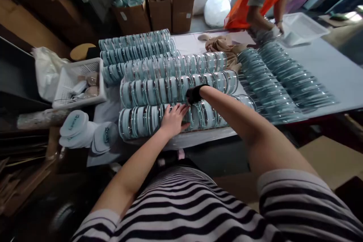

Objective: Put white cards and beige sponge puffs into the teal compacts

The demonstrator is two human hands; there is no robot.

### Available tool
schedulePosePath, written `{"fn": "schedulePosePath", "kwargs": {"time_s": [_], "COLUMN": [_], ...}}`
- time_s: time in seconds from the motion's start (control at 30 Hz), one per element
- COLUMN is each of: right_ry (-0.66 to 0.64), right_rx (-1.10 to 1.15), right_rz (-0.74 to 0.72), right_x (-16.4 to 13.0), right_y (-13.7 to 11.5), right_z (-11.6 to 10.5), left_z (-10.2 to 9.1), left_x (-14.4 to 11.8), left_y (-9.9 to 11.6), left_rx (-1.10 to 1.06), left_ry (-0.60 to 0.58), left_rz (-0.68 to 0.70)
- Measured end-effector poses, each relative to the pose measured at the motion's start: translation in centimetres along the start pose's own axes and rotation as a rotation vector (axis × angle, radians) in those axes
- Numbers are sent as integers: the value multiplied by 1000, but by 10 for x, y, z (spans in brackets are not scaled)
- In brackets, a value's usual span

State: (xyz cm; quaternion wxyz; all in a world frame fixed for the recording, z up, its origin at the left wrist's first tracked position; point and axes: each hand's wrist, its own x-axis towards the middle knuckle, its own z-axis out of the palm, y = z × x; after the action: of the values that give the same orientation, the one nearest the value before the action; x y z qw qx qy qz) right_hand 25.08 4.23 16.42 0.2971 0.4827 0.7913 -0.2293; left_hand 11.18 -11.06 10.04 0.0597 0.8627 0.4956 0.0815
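Round glass discs that look like pot lids (143,121) stand on edge, packed in a long front row on the table, with white round sheets showing among them. My left hand (173,120) is bare and rests on top of this row, its fingers stretched out over the rims. Just beyond its fingertips, my right hand (194,94), in a black glove, reaches down between the front row and the second row of glass lids (159,90). The fingers of that hand are hidden by the dark glove and blur, so whatever they touch does not show.
More lid rows (136,47) lie behind, and stacked glass (269,87) lies to the right. White printed discs (75,124) and a white basket (81,100) are at left. Across the table, a person in an orange apron (244,3) works beside a white tray (306,26). Cardboard boxes (180,9) stand behind.
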Motion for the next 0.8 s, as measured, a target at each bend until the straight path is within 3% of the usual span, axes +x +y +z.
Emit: {"fn": "schedulePosePath", "kwargs": {"time_s": [0.07,0.17,0.27,0.4,0.47,0.5,0.6,0.73,0.77,0.8], "right_ry": [38,295,458,417,414,422,507,637,473,394], "right_rx": [-97,-167,-33,104,113,115,133,79,-17,-36], "right_rz": [-59,-136,-95,5,5,-6,16,206,175,156], "right_x": [-10,-40,-72,-86,-85,-85,-93,-94,-89,-81], "right_y": [1,10,13,-3,-12,-14,1,49,59,65], "right_z": [2,34,106,212,239,243,212,115,91,70], "left_z": [-1,0,3,5,3,1,-4,-1,2,6], "left_x": [-1,0,0,-1,-3,-4,1,22,28,33], "left_y": [0,2,4,4,3,3,10,33,39,44], "left_rx": [1,5,11,3,-8,-12,-23,-34,-32,-26], "left_ry": [-4,-12,-9,4,-2,-5,21,64,51,37], "left_rz": [-13,-44,-67,-71,-69,-74,-89,0,17,21]}}
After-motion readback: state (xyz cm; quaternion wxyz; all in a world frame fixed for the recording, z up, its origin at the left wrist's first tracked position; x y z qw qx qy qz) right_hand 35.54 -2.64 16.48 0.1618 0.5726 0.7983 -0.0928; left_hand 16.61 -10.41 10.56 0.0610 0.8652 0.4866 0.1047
